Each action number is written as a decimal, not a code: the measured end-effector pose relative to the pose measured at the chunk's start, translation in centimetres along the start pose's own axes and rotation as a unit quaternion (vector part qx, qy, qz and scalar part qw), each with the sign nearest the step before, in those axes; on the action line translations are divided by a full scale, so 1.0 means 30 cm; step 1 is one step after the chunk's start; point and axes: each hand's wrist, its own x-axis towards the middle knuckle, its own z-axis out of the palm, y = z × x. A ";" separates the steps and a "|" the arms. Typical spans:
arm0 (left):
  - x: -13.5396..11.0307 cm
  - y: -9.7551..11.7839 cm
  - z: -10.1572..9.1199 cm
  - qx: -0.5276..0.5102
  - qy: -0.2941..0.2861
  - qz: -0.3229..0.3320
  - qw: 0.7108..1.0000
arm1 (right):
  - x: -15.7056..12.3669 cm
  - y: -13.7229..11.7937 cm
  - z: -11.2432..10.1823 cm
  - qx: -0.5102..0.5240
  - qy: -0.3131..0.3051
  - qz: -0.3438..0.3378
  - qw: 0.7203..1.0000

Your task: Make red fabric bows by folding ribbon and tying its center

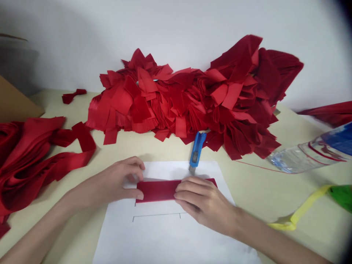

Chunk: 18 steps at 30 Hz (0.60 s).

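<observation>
**A Bare Blade Lay Near the Right Fingers**

A flat, dark-red fabric strip (159,190) lay across a white paper sheet (165,242) on the pale tabletop (255,201), above a thin drawn line (156,215). The right hand's (206,203) grip was narrow, fingers bunched over the strip, holding it down. The left hand (118,183) had its thumb on the left end and curled fingers by the far corner; whether that grip pinched could not be told.

A blue plastic box cutter (196,150) pointed its blade toward the right fingers, so a careless reach might have nicked them. Uneven pressure could have skewed the strip, and a nudged sheet could have shifted everything.
</observation>
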 end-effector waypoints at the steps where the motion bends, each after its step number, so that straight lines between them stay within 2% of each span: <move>1: -0.001 0.006 -0.001 0.001 -0.005 -0.012 1.000 | 0.001 -0.001 0.001 0.000 0.004 -0.002 1.000; 12: 0.005 0.007 0.005 -0.026 -0.017 -0.060 0.998 | 0.006 -0.002 0.002 0.009 0.018 -0.010 1.000; 18: 0.008 0.011 0.003 -0.011 -0.024 -0.049 0.998 | 0.006 0.001 -0.001 0.011 0.012 -0.004 1.000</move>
